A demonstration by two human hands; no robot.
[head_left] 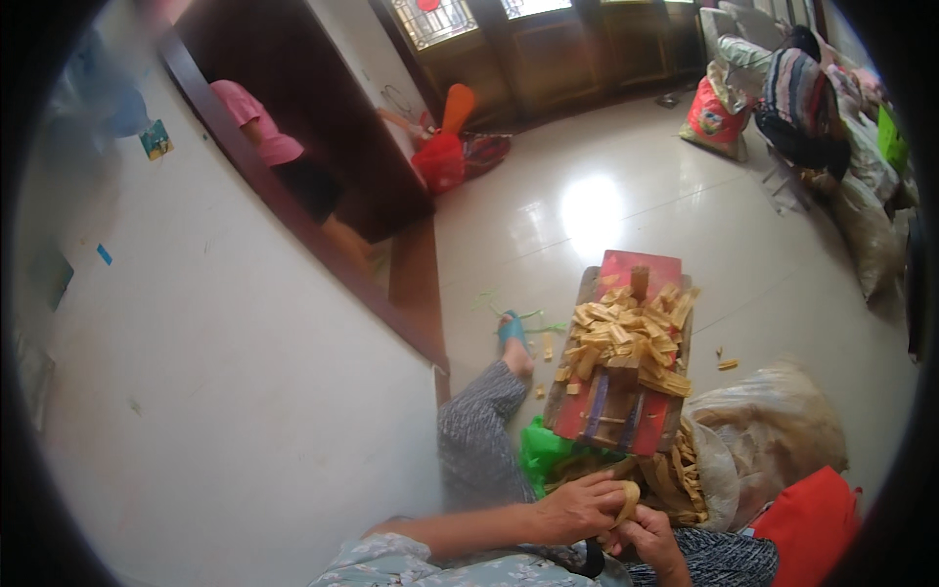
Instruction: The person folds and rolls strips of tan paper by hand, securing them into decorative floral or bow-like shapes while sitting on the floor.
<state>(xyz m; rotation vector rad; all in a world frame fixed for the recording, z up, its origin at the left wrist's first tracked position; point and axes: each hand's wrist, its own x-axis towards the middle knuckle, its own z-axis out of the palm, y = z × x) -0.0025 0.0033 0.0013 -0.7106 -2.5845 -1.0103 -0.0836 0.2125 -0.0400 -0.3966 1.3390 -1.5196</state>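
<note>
My left hand and my right hand meet low in front of my lap, fingers closed on one bent tan strip. The strip curves up between the two hands; its lower end is hidden by the fingers. Just beyond them, a whitish woven sack lies with its mouth toward me, and long tan strips spill out of it. A low wooden bench with a red top carries a heap of short tan pieces around upright wooden blocks. I cannot tell what the strips are made of.
A green plastic bag sits left of the sack, a red bag at the right. My blue slipper rests near loose scraps. One person is in the left doorway; another bends among sacks at the far right.
</note>
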